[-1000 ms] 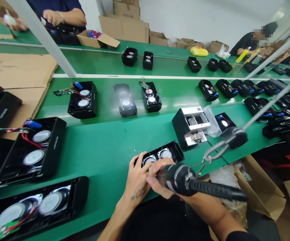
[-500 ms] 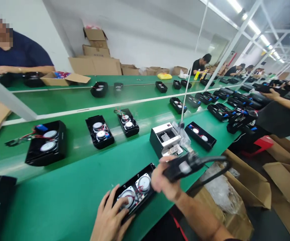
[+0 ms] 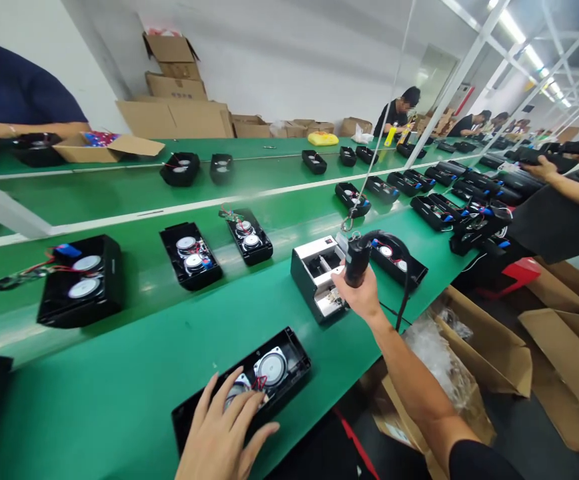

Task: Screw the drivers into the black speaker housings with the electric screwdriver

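Near the front edge of the green bench lies a black speaker housing [image 3: 294,360] with two round white speakers and red wires inside. My left hand [image 3: 224,420] rests over its left part, fingers spread, covering some of the wires and one speaker. My right hand [image 3: 362,293] is wrapped round a black power screwdriver [image 3: 357,260], held upright with its thick cable looping down to the right. Just left of that hand stands a white and black box-shaped screw feeder [image 3: 309,287]. A hanging metal hook [image 3: 348,223] is close above the tool.
Behind the feeder lies another open housing [image 3: 414,277]. More housings [image 3: 189,257] stand along the green line [image 3: 134,267]. Cardboard boxes [image 3: 494,360] are on the floor at right. People sit across the line; a person's arm [image 3: 569,187] reaches in at far right.
My right hand has moved from the housing up to the feeder, turning the screwdriver upright. My left hand has stayed over the housing. The view has shifted slightly.
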A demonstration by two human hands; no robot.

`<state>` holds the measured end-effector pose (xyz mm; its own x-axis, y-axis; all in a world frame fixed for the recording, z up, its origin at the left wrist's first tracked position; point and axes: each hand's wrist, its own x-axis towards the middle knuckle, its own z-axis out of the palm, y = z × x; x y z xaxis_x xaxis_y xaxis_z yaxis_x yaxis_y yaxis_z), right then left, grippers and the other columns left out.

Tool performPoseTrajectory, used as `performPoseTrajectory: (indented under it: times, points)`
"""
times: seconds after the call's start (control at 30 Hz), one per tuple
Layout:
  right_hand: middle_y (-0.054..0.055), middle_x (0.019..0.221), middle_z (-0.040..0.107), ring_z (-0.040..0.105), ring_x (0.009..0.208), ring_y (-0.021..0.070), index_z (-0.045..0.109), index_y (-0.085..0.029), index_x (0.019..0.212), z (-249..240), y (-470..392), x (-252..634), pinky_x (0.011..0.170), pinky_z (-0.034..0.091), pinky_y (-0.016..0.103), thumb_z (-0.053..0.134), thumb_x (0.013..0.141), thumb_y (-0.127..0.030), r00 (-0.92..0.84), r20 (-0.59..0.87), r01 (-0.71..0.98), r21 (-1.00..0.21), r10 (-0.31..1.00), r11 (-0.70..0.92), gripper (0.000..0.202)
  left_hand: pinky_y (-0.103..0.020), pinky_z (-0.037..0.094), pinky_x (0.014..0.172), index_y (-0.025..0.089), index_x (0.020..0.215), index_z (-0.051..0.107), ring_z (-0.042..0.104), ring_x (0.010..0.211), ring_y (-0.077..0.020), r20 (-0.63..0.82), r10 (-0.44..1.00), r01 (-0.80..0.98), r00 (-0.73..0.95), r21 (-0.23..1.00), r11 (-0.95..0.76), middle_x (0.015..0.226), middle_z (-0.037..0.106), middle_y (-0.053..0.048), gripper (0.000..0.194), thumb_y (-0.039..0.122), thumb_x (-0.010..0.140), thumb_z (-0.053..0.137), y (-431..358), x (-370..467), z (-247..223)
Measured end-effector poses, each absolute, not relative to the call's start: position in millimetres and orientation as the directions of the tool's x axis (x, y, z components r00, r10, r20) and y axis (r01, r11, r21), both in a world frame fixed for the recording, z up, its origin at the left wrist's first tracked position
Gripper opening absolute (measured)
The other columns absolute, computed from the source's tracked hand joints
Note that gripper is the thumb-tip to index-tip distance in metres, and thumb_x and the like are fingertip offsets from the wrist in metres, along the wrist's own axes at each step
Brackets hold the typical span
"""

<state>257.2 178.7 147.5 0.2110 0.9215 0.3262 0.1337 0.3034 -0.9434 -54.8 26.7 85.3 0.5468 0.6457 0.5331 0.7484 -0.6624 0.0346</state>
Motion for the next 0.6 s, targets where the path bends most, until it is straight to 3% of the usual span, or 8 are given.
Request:
performPoseTrajectory:
  times: [0.17,0.3,0.43,0.6]
  points:
    - [-0.014,0.057,0.052,0.044,0.037,0.009,0.054,-0.026,0.116,149.5,133.2,238.8,0.04,0.039,0.025,0.082,0.09,-0.036,0.051,0.264,-0.189,-0.944,0.963,0.269,0.039,-0.052,0.033,0.124,0.022,0.116,0.072,0.069,0.118,-0.0336,0.428,0.735,0.793,0.526,0.066,-0.606,0.098,0.081,-0.002,0.029,0.046,0.1,0.072,21.2,-39.8,75.0]
    - [-0.015,0.059,0.049,0.041,0.036,0.0086,0.05,-0.032,0.122,149.4,93.8,203.7,0.038,0.04,0.023,0.074,0.099,-0.033,-0.002,0.353,-0.407,-0.855,0.936,0.322,0.034,-0.055,0.034,0.124,0.023,0.108,0.074,0.071,0.109,-0.0305,0.342,0.822,0.85,0.456,0.107,-0.516,0.087,0.079,0.0,0.011,0.03,0.102,0.068,15.3,-27.7,74.2]
    - [-0.013,0.063,0.051,0.04,0.035,0.0078,0.049,-0.035,0.125,144.1,77.9,170.6,0.035,0.037,0.021,0.071,0.103,-0.031,-0.076,0.425,-0.449,-0.822,0.902,0.349,0.032,-0.055,0.031,0.128,0.025,0.1,0.074,0.072,0.105,-0.0263,0.342,0.851,0.862,0.399,0.175,-0.475,0.079,0.077,0.001,0.013,0.024,0.105,0.061,13.6,-20.7,78.1]
    - [-0.011,0.068,0.053,0.044,0.041,0.0073,0.05,-0.033,0.131,131.1,79.1,156.2,0.041,0.039,0.022,0.069,0.104,-0.024,-0.112,0.469,-0.403,-0.827,0.876,0.392,0.034,-0.053,0.036,0.126,0.025,0.105,0.076,0.072,0.107,-0.0257,0.327,0.856,0.855,0.401,0.202,-0.478,0.084,0.08,0.0,0.016,0.024,0.105,0.06,14.1,-21.8,85.5]
